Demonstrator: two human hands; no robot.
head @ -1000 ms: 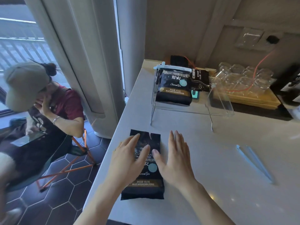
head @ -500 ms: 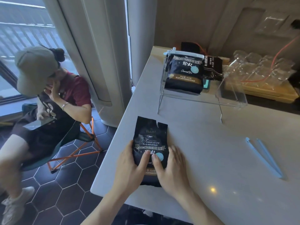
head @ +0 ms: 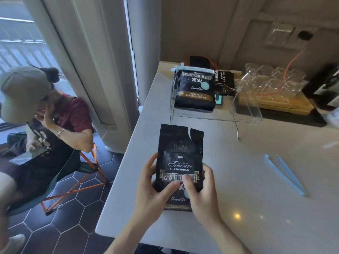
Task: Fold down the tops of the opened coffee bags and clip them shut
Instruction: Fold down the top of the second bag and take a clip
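Both hands grip the torn-topped bag (head: pixel 180 158) on the counter (head: pixel 256 180): left hand (head: pixel 154 195) and right hand (head: pixel 201 195), thumbs pressed on its front, fingers curled behind.

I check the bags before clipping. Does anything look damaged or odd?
Yes. The held bag has a ragged top edge with a torn notch near its right corner, not a clean cut. It is unfolded and unclipped, while the clip lies apart on the counter.

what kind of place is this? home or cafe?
Probably a cafe or coffee bar counter, not certain. A clipped coffee bag stands on a clear acrylic rack, rows of upturned glasses sit on a tray, and both hands hold an opened bag on the pale counter.
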